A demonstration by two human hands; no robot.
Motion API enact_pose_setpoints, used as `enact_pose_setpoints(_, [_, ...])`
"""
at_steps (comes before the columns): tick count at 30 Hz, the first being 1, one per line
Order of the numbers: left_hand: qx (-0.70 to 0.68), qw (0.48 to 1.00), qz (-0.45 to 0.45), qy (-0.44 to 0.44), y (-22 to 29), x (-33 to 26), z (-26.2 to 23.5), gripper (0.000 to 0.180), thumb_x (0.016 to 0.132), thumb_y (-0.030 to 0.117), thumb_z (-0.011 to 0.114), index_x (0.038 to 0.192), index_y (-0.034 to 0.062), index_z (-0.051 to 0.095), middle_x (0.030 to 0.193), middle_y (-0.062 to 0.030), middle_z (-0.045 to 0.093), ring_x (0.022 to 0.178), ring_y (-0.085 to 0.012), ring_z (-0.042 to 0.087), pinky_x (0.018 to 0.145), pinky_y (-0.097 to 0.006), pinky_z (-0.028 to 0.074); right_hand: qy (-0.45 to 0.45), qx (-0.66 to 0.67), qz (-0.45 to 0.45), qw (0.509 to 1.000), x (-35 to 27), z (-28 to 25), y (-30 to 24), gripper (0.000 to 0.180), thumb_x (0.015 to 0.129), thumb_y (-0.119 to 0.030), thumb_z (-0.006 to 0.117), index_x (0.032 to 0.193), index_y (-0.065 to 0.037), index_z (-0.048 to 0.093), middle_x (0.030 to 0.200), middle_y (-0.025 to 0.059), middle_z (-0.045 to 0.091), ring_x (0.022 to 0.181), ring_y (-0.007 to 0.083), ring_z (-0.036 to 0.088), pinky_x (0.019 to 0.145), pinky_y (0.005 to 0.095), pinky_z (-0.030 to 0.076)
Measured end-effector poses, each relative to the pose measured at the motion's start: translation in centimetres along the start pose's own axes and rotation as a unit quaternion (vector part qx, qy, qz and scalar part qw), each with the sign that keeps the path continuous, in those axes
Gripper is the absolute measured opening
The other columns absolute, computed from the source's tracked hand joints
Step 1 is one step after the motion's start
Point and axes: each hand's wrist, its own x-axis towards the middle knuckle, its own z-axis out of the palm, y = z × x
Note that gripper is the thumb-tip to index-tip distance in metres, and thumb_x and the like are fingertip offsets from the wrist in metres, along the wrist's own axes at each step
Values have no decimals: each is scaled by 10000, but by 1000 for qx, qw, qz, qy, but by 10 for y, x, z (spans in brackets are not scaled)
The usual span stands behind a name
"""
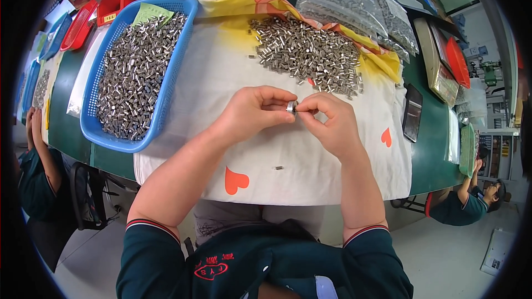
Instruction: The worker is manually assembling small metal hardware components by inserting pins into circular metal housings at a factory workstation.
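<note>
Over the middle of the cloth, my left hand [248, 112] pinches a short, round, shiny metal piece [291, 107] between thumb and fingers. My right hand [331, 120] meets it from the right, thumb and forefinger pressed together at its side; whatever those fingertips hold is too small to make out. Just beyond my hands lies a loose heap of small metal cylinders [307, 52]. One single cylinder [278, 168] rests on the cloth nearer to me, between my forearms. A blue plastic basket [90, 97] at the left is filled with similar cylinders.
A white cloth [310, 182] with red hearts covers the green table [424, 160]. Bags of metal parts [341, 0] stand behind the heap. A dark phone [412, 112] lies at the right. Red trays [79, 25] sit far left. Co-workers sit at both sides.
</note>
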Motion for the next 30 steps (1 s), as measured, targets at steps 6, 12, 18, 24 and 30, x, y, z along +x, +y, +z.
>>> enact_pose_setpoints(6, [148,988,9,50,3,-2,6,340,732,11,665,1059,-15,572,877,-28,610,765,-66,565,684,-189,464,51,-92,-72,992,-4,11,4,56,706,-6,615,732,-13,566,718,24,588,619,135,550,542,262,441])
enact_pose_setpoints(12, [53,998,-20,-12,-2,-1,5,342,731,10,666,1058,-21,570,873,-22,605,758,-60,560,668,-187,464,-99,154,197,963,6,-7,23,118,687,-37,667,756,-18,573,635,-25,541,579,53,478,534,219,411])
enact_pose_setpoints(18, [126,992,-11,-12,1,-2,12,325,741,-12,644,1056,-25,564,860,-17,600,762,-55,562,659,-194,469,95,-40,69,992,16,-2,32,86,730,-66,617,812,-40,617,754,32,583,631,147,543,576,266,438])
enact_pose_setpoints(24, [97,995,-15,-6,-4,-1,8,315,746,-24,629,1054,-18,565,870,-13,598,769,-53,562,657,-195,468,98,-312,-41,944,20,17,36,119,713,-59,595,827,-57,628,769,79,561,764,258,530,695,352,436])
enact_pose_setpoints(30, [95,995,-15,-10,0,0,7,323,747,-37,620,1063,-21,556,901,-20,599,804,-62,564,692,-199,471,73,-328,-11,942,11,4,34,92,735,-56,574,821,-38,603,796,88,562,781,249,538,701,343,437])
